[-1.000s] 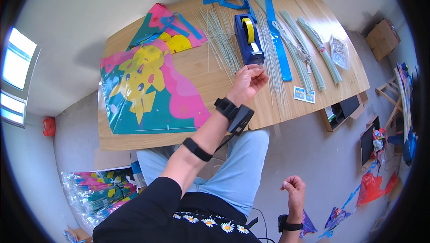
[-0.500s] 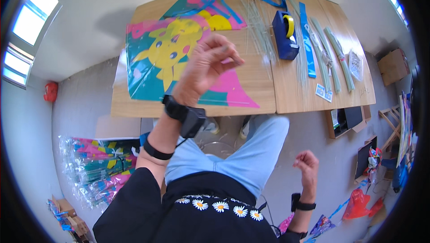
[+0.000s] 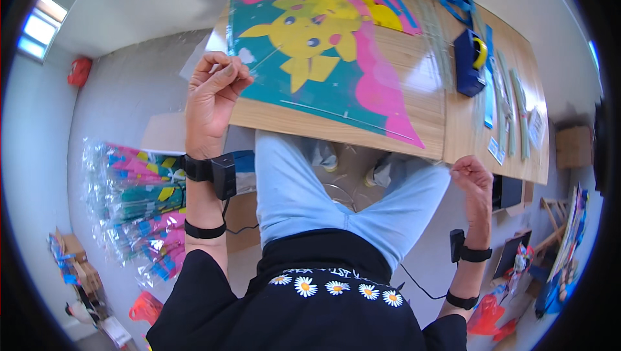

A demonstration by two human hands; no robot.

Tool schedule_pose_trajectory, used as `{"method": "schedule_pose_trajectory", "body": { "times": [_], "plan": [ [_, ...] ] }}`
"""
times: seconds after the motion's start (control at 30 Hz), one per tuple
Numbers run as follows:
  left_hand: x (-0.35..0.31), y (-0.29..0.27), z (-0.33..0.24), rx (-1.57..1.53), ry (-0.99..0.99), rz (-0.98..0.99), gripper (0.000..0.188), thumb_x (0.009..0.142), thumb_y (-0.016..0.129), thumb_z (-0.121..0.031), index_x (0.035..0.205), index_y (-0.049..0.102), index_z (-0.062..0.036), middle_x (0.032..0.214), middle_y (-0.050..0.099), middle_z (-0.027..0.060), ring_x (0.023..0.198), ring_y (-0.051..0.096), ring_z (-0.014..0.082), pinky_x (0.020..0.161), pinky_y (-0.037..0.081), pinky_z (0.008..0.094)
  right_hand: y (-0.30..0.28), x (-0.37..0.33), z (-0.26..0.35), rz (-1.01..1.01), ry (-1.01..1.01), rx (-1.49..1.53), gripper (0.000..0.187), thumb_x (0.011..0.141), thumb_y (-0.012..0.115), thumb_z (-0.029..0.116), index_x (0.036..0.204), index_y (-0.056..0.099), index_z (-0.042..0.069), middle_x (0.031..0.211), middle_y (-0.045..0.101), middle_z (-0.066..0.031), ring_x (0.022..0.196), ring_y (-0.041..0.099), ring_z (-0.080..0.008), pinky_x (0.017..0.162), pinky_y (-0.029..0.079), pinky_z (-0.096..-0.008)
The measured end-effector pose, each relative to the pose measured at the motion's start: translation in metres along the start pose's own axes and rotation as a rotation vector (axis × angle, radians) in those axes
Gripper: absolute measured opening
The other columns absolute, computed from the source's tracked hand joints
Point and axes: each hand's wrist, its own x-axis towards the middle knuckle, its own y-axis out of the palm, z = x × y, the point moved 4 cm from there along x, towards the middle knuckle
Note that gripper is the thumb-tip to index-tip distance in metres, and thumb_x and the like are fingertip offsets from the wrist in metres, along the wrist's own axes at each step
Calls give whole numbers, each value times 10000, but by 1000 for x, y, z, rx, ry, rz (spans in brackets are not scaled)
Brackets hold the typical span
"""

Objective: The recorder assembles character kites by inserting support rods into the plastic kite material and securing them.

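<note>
Cartoon sheet (image 3: 352, 83) beyond white-lettered shirt (image 3: 304, 315)

- Here's the left hand (image 3: 217, 86), high at left of centre, thumb pressed to curled fingers.
- Below it, the left forearm (image 3: 206, 202), nearly upright in the frame's left half.
- And the right hand (image 3: 474, 180), right of centre, fingers loosely bent, a little blurred, so whether the tips meet is hard to say.
- Right forearm (image 3: 468, 278) slanting up from lower right.
</note>
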Motion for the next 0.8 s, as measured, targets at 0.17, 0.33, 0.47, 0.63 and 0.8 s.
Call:
{"method": "schedule_pose_trajectory", "body": {
  "times": [0.17,0.33,0.47,0.63,0.8],
  "plan": [
    [-20,-18,-21,163,24,-78,143,892,661,1,999,596,-68,860,593,50,828,635,177,812,573,315,13,22,15,-11,8,121,73,839,628,-12,904,619,21,830,608,-15,726,574,-111,761,456,-241],
    [-21,-31,-21,235,78,-86,83,905,658,-24,932,590,-63,873,610,53,853,650,179,813,575,317,19,30,27,16,-45,102,92,851,625,-18,940,629,7,804,619,-32,746,596,-110,723,472,-238],
    [-19,-34,-12,308,75,-153,62,917,651,-39,911,593,-61,911,634,61,883,654,174,806,573,317,24,33,30,-34,-23,78,108,841,642,-11,947,623,-8,787,601,-30,711,566,-94,682,458,-225],
    [-11,-43,3,323,58,-221,63,903,663,-33,915,605,-54,918,643,67,860,653,160,783,568,306,19,34,15,-79,-33,107,108,841,657,15,937,615,-13,772,598,-37,696,554,-91,646,439,-217],
    [-4,-56,19,361,-6,-230,79,862,695,-12,912,638,-35,843,661,46,761,652,132,722,560,282,14,33,-2,-66,76,67,47,852,635,21,877,601,2,737,579,-32,681,538,-98,628,420,-214]
  ]
}}
